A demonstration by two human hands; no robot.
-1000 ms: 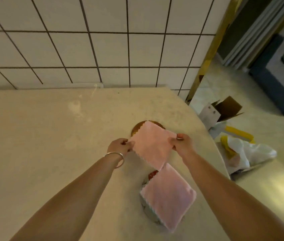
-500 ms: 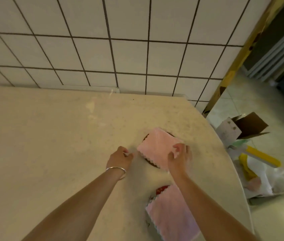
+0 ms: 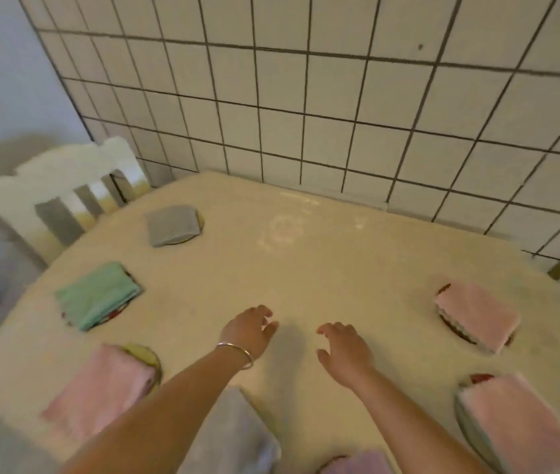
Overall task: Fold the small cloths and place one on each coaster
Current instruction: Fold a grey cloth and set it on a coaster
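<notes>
Left hand [image 3: 249, 331]: empty, fingers loosely spread, over the bare middle of the table [image 3: 323, 268]; thin metal bangle [image 3: 236, 352] at the wrist. Whether the fingertips touch the surface cannot be told.
Right hand [image 3: 347, 352]: empty, fingers relaxed and apart, just beside the left.
Grey cloth [image 3: 234, 436], under the left forearm: blurred, partly covered by the arm; coaster not visible.
Lilac cloth [image 3: 357, 463]: cut off by the bottom edge.
Near-right pink cloth [image 3: 518, 425]: folded, covers most of a coaster, red rim showing.
Far-right pink cloth [image 3: 477, 314]: folded rectangle on a dark round coaster [image 3: 451, 325].
Near-left pink cloth [image 3: 100, 391]: folded, on a yellowish coaster.
Green cloth [image 3: 97, 294]: folded, coaster edge peeking out.
Far grey cloth [image 3: 172, 224]: folded, on a coaster.
White chair [image 3: 63, 186]: at the far-left table edge, blurred.
</notes>
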